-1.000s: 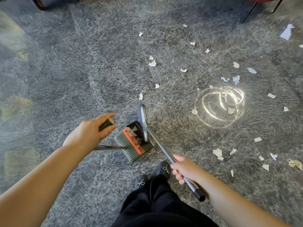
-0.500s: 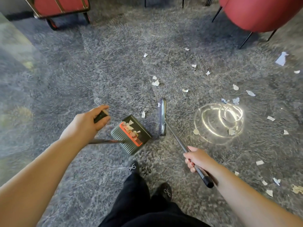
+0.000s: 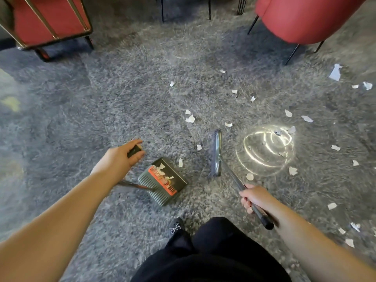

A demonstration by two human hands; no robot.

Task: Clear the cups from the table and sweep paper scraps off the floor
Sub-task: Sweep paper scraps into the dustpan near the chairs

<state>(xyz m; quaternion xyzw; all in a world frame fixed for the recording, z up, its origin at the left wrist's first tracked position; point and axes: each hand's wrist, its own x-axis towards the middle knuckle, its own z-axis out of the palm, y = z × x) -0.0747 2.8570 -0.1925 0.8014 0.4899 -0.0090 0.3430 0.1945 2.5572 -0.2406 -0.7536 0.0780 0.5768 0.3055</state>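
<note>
Paper scraps (image 3: 190, 119) await sweeping; right hand (image 3: 255, 197) grips the broom (image 3: 216, 153), left hand (image 3: 118, 159) fingers curl round the dustpan (image 3: 162, 180) handle; next likely brushing scraps panward.

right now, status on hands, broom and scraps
Left hand grips dustpan handle, right hand grips broom. Dustpan on carpet, some scraps inside. Many scraps loose ahead and right. Nothing blocking.

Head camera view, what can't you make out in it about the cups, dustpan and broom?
- Cups and table: outside the head view, no trace of them.
- Dustpan: scrap count inside too small to tell.
- Dustpan handle: top hidden inside the left hand.
- Broom: bristles motion-blurred.
- Red armchair: cut off by the top edge.
</note>
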